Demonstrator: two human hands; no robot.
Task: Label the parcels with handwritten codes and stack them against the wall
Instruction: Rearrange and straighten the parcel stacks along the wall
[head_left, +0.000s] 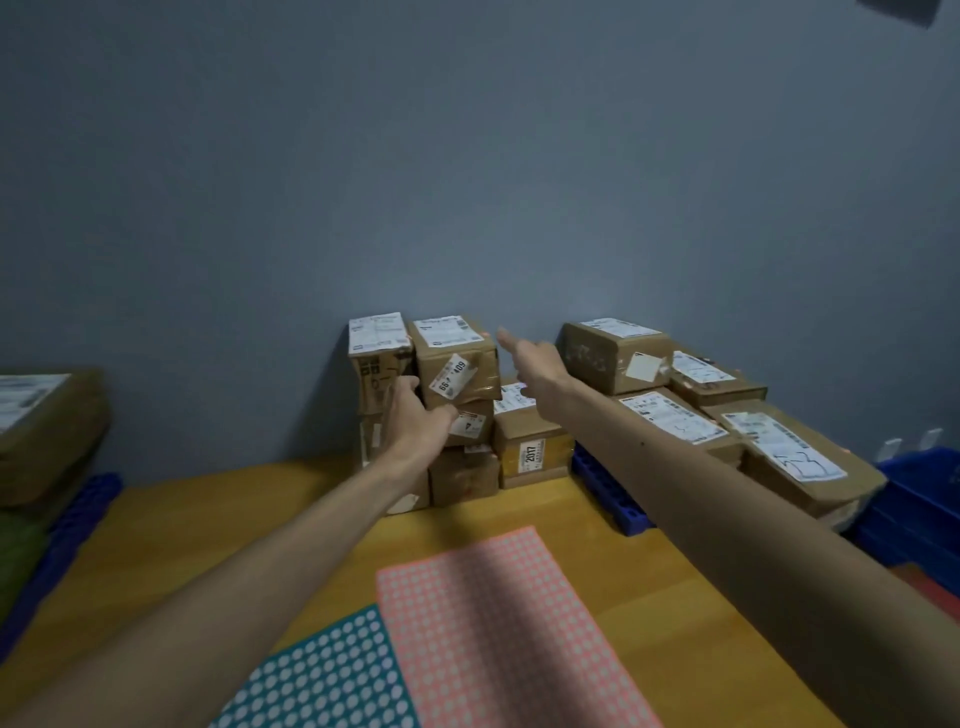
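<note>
Brown cardboard parcels with white shipping labels stand stacked against the grey-blue wall (467, 156). My left hand (415, 415) grips the lower front edge of the top parcel (457, 358), which bears a tilted sticker reading 409. My right hand (530, 358) reaches past that parcel's right side with its fingers stretched out toward the wall, apart from the box. A taller parcel (379, 358) stands at the stack's left. A low parcel marked 2017 (532, 441) sits to the right of the stack.
A pink sheet of round stickers (498, 623) and a teal one (332, 680) lie on the wooden table (208, 519) near me. More parcels (675, 395) rest on a blue tray (608, 493) at right. A blue bin (924, 499) stands far right, another parcel (47, 431) far left.
</note>
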